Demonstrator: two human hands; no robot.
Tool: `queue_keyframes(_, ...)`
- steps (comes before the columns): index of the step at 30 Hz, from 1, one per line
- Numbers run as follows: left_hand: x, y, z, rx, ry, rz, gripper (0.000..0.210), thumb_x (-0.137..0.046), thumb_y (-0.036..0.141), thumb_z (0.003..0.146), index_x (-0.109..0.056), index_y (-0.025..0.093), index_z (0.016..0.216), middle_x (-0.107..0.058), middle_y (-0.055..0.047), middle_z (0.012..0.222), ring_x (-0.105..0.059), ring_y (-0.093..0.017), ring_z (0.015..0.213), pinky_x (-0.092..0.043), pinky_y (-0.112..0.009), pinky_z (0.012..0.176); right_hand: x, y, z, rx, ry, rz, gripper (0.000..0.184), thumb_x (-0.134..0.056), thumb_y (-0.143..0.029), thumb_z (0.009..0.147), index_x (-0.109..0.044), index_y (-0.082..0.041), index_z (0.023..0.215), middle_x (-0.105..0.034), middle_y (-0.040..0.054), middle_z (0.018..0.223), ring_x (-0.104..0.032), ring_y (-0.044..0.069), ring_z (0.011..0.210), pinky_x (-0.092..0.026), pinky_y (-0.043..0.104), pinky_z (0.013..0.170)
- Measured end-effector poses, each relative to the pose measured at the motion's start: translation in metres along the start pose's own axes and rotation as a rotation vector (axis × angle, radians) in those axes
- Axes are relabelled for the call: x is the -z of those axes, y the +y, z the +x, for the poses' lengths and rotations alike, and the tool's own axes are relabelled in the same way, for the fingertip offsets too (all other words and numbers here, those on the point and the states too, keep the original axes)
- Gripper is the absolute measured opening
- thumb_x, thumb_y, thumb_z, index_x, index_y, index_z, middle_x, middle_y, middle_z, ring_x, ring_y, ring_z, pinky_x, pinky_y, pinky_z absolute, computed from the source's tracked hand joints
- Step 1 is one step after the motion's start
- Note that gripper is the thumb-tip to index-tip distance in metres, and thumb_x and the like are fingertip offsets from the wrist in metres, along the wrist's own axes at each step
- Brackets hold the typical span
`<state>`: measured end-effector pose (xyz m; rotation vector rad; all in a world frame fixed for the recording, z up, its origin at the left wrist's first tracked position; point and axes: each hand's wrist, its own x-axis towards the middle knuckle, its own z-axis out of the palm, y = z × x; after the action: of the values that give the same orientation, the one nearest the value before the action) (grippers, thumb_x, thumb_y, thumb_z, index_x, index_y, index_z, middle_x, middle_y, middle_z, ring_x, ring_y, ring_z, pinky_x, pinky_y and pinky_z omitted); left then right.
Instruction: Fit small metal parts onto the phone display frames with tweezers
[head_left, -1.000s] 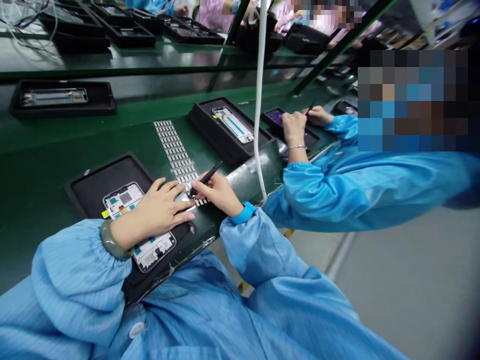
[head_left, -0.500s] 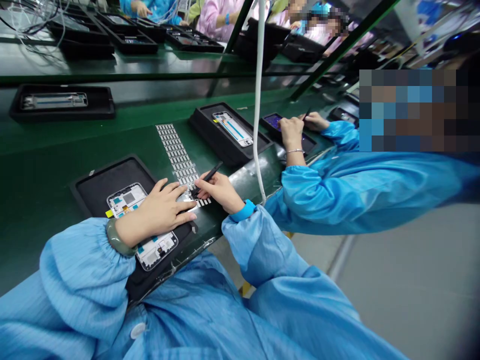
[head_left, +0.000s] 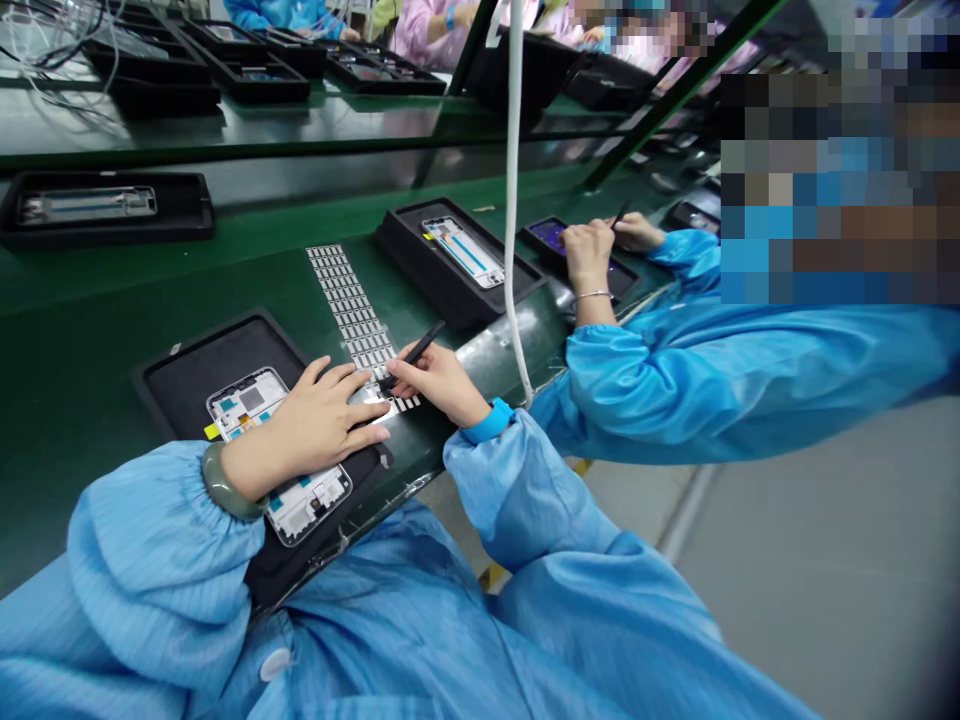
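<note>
My left hand (head_left: 319, 420) lies with its fingers spread, its palm over a phone frame (head_left: 311, 508) and its fingertips at the lower end of a sheet of small stickers (head_left: 349, 310). The phone frame, with blue and yellow tabs, rests in a black foam tray (head_left: 217, 365); the hand hides its middle. Closed round black tweezers (head_left: 421, 345), my right hand (head_left: 439, 378) brings their tip down onto the sheet's lower end, beside the left fingertips. Whether a sticker is in the tip is too small to tell.
A second black tray (head_left: 427, 270) with a phone frame stands beyond my right hand. Another tray (head_left: 184, 210) lies at the far left. A white cable (head_left: 513, 200) hangs down to the bench edge. At right, a co-worker's hands (head_left: 589, 258) work over a tray.
The view has shifted slightly, so the trays sit a little further left. Both my hands keep nearly the same pose at the sticker sheet.
</note>
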<state>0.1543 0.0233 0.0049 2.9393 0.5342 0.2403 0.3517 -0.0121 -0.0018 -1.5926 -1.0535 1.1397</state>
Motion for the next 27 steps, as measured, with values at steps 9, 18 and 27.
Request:
queue_keyframes(9, 0.002, 0.001, 0.001, -0.008, -0.008, 0.012, 0.042, -0.03, 0.051, 0.093, -0.055, 0.035, 0.123, -0.048, -0.009, 0.135, -0.042, -0.029, 0.125, -0.024, -0.053, 0.104, 0.001, 0.005, 0.001, 0.042, -0.014, -0.025, 0.031, -0.072, -0.04, 0.067, -0.054, -0.017, 0.077, -0.062, -0.0017, 0.057, -0.063, 0.012, 0.05, -0.054, 0.023, 0.05)
queue_keyframes(18, 0.004, 0.003, 0.002, -0.002, -0.057, 0.029, 0.045, -0.025, 0.052, 0.094, -0.054, 0.034, 0.124, -0.047, -0.011, 0.135, -0.04, -0.029, 0.128, -0.024, -0.053, 0.104, 0.005, -0.004, 0.003, -0.036, -0.09, 0.091, 0.029, -0.075, -0.032, 0.064, -0.054, -0.015, 0.076, -0.061, -0.0023, 0.055, -0.061, 0.009, 0.047, -0.05, 0.018, 0.045)
queue_keyframes(27, 0.013, 0.007, 0.005, 0.101, 0.038, -0.363, 0.055, -0.042, 0.052, 0.089, -0.043, 0.018, 0.131, -0.043, -0.016, 0.137, -0.037, -0.029, 0.129, -0.029, -0.05, 0.106, -0.025, -0.065, 0.017, 0.169, -0.136, 0.41, 0.026, -0.072, -0.032, 0.069, -0.053, -0.017, 0.079, -0.065, -0.0019, 0.068, -0.063, 0.006, 0.054, -0.05, 0.014, 0.05)
